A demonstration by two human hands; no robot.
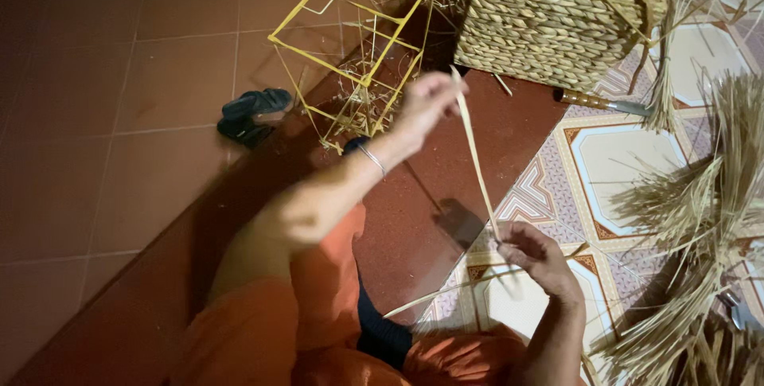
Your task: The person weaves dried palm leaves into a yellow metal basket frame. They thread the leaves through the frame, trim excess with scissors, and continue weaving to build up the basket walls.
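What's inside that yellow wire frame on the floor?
Inside the yellow wire frame only a few loose dry straw strands show, tangled near its lower end; through its open sides the red floor tiles are visible. The left hand covers one lower corner.

The strip (475, 155) looks like dry, pale, matt plant fibre. The basket (549, 24) is woven of thick, rough twisted fibre. The frame (350, 36) is thin metal rod with smooth yellow paint. The floor (95, 76) is matt red tile; the patterned tiles (629, 155) are glossier.
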